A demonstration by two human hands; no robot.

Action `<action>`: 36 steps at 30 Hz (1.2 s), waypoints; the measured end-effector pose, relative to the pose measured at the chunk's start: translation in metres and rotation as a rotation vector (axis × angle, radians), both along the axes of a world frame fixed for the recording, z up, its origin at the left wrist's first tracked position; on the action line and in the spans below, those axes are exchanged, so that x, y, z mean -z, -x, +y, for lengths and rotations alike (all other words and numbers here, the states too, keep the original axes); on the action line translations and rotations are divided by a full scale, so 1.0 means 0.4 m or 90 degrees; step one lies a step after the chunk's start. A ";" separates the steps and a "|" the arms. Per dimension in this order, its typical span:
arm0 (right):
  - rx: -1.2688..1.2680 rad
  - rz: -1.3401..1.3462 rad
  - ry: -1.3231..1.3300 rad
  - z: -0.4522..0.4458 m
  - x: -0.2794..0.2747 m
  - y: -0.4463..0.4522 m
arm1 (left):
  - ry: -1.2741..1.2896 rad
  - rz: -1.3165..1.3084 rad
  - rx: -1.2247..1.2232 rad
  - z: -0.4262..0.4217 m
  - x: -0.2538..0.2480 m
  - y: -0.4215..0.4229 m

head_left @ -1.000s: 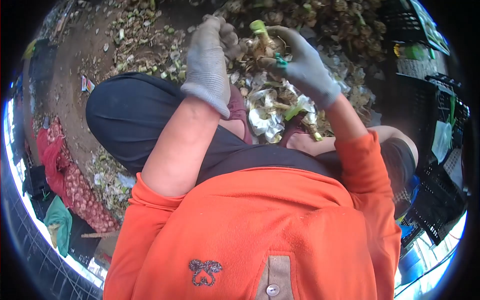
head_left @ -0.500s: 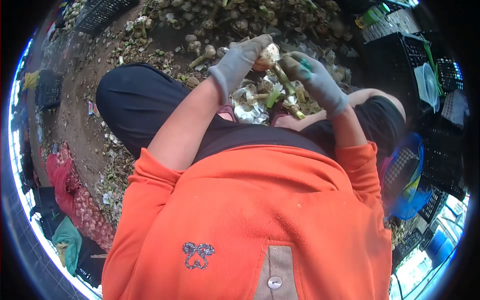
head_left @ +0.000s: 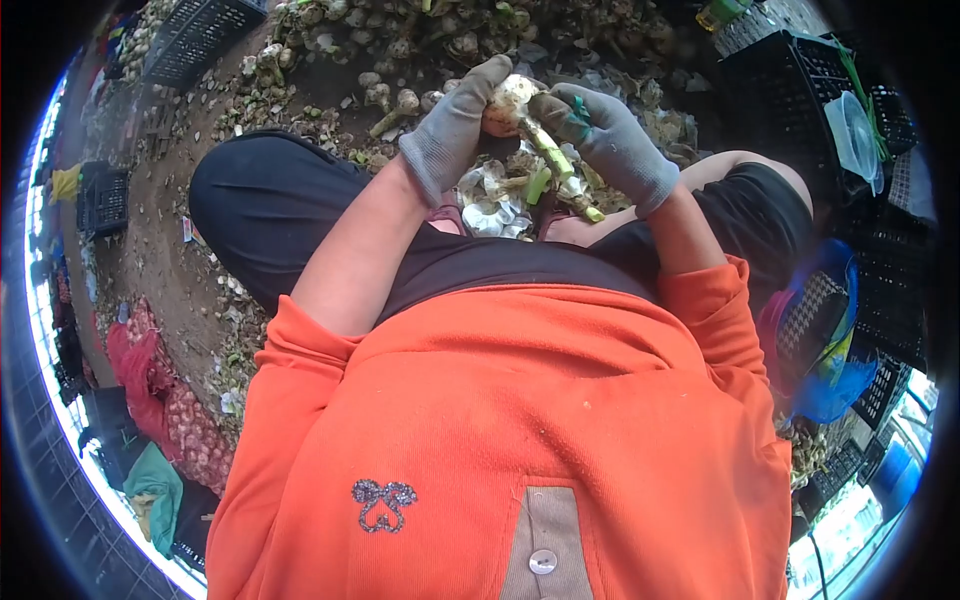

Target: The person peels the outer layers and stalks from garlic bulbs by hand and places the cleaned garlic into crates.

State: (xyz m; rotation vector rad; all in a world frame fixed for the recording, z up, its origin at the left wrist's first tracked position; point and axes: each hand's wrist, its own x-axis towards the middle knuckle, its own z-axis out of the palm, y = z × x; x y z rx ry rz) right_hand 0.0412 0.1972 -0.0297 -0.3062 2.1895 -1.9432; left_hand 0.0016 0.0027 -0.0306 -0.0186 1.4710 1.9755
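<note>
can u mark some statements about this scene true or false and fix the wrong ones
1. The left hand holds a garlic bulb. True.
2. The right hand rests on a knee. False: the right hand is raised, close beside the bulb.
3. Both hands wear gloves. True.
4. The shirt is blue. False: the shirt is orange.
5. The red net bag lies on the person's right. False: the red net bag is on the left.
6. A black crate stands on the person's right. True.
</note>
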 end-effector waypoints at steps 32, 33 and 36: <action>0.043 0.221 -0.153 0.043 0.110 0.023 | 0.346 0.597 0.123 -0.031 -0.025 0.005; 0.131 -0.180 0.223 0.021 0.058 0.023 | 0.357 0.453 0.105 -0.028 -0.054 -0.001; 0.124 -0.144 0.136 -0.016 0.070 0.016 | 0.560 0.605 0.051 -0.046 -0.017 0.021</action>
